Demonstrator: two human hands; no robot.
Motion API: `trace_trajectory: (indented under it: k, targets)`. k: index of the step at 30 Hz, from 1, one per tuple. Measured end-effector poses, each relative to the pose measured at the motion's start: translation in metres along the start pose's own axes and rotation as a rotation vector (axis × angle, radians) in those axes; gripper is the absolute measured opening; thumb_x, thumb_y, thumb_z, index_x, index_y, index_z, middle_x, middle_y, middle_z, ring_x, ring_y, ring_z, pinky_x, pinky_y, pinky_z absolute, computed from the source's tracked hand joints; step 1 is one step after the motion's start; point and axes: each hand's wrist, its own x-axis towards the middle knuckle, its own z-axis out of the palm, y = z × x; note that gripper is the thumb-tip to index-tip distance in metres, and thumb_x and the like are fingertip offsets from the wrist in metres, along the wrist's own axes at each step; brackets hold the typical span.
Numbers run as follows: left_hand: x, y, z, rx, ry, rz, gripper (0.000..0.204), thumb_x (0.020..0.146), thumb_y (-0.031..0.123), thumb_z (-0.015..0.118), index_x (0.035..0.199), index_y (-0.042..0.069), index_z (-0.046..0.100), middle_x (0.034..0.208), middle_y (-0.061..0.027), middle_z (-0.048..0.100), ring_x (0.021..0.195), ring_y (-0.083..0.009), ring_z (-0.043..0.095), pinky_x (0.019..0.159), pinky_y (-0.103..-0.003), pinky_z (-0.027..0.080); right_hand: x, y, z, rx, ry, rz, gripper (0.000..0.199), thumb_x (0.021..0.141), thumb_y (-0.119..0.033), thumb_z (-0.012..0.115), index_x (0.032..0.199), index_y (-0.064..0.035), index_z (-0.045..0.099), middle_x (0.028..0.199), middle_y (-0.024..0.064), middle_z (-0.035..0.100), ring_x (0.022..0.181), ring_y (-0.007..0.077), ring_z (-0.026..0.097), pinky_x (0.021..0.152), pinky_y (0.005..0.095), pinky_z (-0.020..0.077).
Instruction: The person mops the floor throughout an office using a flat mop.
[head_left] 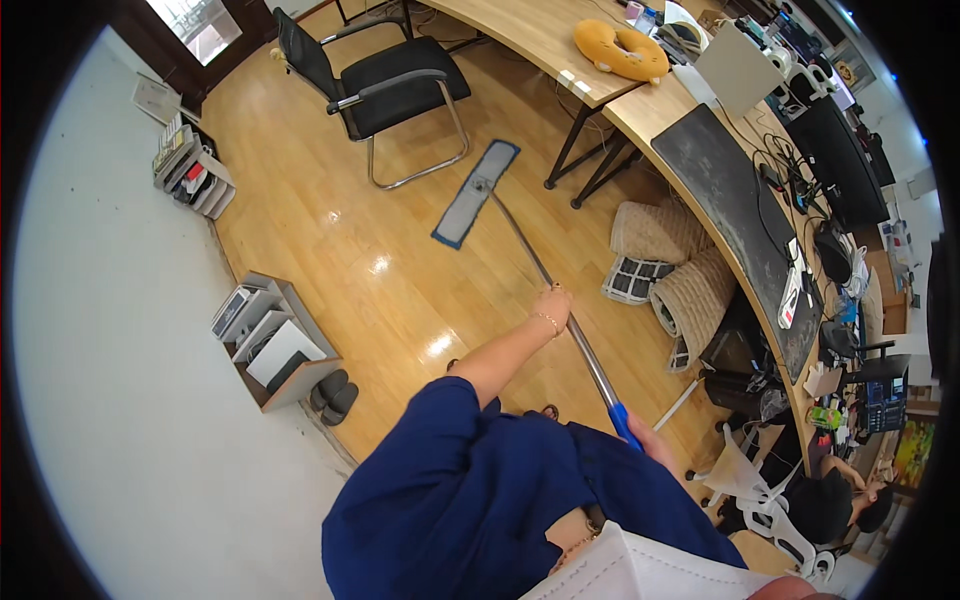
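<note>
A flat mop with a grey plate and blue-edged pad [462,212] lies on the wooden floor, ahead of me near the black chair. Its metal pole [592,362] slants back toward my body. Partway along the pole, my left hand [553,303] is wrapped round it, with a thin bracelet on the wrist. Farther up, my right hand [652,440] closes on the blue grip [622,422] at the pole's near end; my sleeve and body hide part of that hand.
A black office chair [400,95] stands beyond the mop pad. Rolled beige mats [690,290] lie under the curved desk [640,125] on the right. Along the left wall are an open box of folders [300,340], grey slippers [335,397] and a file rack [195,175]. Another person [825,505] sits lower right.
</note>
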Motion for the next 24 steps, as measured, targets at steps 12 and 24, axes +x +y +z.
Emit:
trace_trajectory:
  k: [12,24]
  targets:
    - [-0.010,0.023,-0.083,-0.300,-0.328,0.199,0.018,0.072,0.005,0.054,0.088,0.004,0.062,0.117,-0.0314,0.043,0.098,-0.0366,0.053,0.076,-0.041,0.049,0.004,-0.016,0.116,-0.061,0.402,-0.094,0.037,0.092,-0.030,0.045,0.123,-0.0122,0.045,0.070,0.0035,0.049,0.052,0.0066,0.042,0.046,0.0179,0.0364]
    - [0.067,-0.137,-0.138,-0.521,-0.101,0.075,0.053,0.069,0.014,0.068,0.117,0.007,0.045,0.110,-0.0221,0.052,0.101,-0.0376,0.051,0.085,-0.041,0.043,0.101,-0.167,0.093,-0.290,0.383,0.217,0.039,0.089,-0.040,0.048,0.120,-0.0181,0.046,0.066,0.0009,0.048,0.044,0.0068,0.038,0.036,0.0198,0.0319]
